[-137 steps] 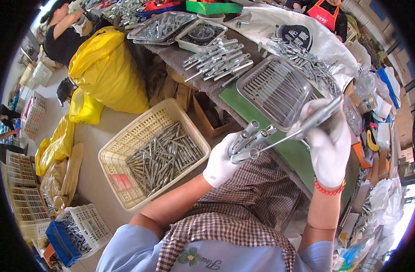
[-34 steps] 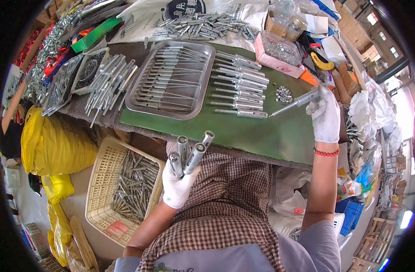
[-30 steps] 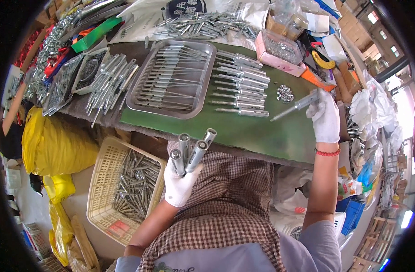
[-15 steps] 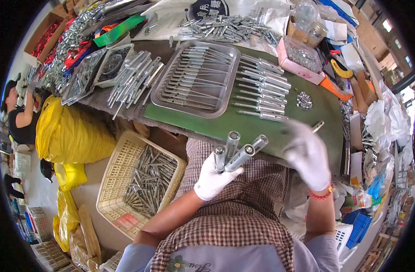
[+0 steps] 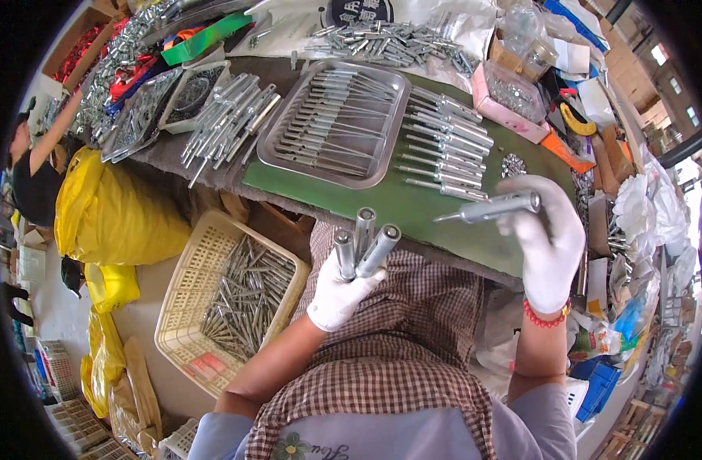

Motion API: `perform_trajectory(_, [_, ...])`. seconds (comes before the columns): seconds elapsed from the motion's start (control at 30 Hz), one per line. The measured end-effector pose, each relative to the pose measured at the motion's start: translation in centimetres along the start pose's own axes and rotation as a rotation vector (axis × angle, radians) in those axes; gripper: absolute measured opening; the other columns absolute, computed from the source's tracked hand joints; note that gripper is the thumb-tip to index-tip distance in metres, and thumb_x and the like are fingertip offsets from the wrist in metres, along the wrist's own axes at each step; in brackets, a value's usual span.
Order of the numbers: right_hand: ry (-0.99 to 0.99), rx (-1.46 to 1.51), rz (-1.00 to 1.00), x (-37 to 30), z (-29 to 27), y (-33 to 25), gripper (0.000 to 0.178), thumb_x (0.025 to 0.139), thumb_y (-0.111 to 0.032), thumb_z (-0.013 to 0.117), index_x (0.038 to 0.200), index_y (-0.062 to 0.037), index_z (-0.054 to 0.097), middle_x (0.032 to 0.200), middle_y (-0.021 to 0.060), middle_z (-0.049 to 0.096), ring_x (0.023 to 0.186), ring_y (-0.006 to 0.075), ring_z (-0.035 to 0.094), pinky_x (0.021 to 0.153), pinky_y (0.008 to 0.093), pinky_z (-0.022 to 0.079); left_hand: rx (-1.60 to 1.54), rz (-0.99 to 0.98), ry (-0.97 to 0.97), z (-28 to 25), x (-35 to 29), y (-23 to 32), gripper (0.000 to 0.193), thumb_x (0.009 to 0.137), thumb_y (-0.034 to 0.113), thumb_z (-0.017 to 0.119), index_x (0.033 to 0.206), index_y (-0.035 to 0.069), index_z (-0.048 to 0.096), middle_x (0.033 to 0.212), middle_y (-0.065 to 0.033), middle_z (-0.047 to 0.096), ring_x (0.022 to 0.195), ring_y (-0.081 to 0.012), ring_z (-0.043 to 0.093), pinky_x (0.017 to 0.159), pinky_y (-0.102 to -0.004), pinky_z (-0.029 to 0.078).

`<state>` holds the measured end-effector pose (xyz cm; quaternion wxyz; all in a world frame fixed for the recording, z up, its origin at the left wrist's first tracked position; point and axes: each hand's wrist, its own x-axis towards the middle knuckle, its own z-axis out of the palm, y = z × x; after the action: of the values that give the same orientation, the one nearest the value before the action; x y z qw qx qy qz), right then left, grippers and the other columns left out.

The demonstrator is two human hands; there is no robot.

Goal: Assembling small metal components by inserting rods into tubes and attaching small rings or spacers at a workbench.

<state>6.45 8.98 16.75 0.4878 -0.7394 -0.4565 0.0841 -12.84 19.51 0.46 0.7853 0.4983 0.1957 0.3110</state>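
Light's bright w/ R-edge glare, edges bent, corners blk.

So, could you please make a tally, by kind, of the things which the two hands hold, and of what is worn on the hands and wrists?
Metal tubes: 4 (3 in the left hand, 1 in the right hand)
White gloves: 2
Red bracelet: 1
Total: 7

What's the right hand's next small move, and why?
Probably lower the metal rod in the right hand onto the green mat, just nearer than the row of rods: its thin end points left like theirs, and bare mat lies there.
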Motion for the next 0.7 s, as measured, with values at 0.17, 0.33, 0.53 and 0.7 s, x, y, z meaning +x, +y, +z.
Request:
perform_trajectory(0.17, [0.053, 0.127, 0.054, 1.3, 0.2, 3.1, 0.017, 0.084, -0.004, 0.056, 0.098, 0.0017, 0.063, 0.088, 0.0052, 0.063, 0.071, 0.01, 0.058, 0.069, 0.0222, 0.046, 0.042, -0.051, 0.028, -0.1, -0.4, -0.2, 0.028, 0.08, 0.003, 0.069, 0.102, 0.005, 0.053, 0.091, -0.0001, 0.059, 0.081, -0.0069, 0.054, 0.074, -0.0242, 0.046])
perform_trajectory(0.33, [0.105, 0.4, 0.146, 4.1, 0.4, 9.4, 0.023, 0.09, -0.006, 0.05, 0.11, 0.0045, 0.055, 0.096, 0.0095, 0.062, 0.084, 0.0139, 0.064, 0.075, 0.0252, 0.05, 0.025, -0.044, 0.023, 0.1, -0.3, -0.7, 0.029, 0.08, 0.005, 0.07, 0.103, 0.005, 0.053, 0.093, -0.0012, 0.06, 0.084, -0.0073, 0.056, 0.077, -0.0254, 0.047])
perform_trajectory(0.53, [0.102, -0.662, -0.366, 4.2, 2.1, 11.2, 0.027, 0.078, -0.016, 0.065, 0.103, -0.0069, 0.064, 0.103, 0.0139, 0.063, 0.099, 0.0316, 0.058, 0.093, 0.0426, 0.042, 0.035, -0.095, -0.03, 0.7, -0.3, -0.1, 0.041, 0.08, 0.004, 0.07, 0.117, 0.003, 0.051, 0.101, 0.0004, 0.058, 0.091, -0.0075, 0.053, 0.083, -0.0253, 0.044])
perform_trajectory(0.7, [-0.396, 0.115, -0.192, -1.1, 5.3, 3.3, 0.037, 0.069, -0.016, 0.075, 0.102, -0.0043, 0.064, 0.089, 0.0084, 0.063, 0.078, 0.0189, 0.062, 0.071, 0.029, 0.049, 0.112, -0.016, -0.002, 2.2, 0.2, -0.5, 0.043, 0.078, 0.005, 0.072, 0.116, 0.002, 0.051, 0.101, -0.0017, 0.057, 0.093, -0.008, 0.052, 0.085, -0.0242, 0.043])
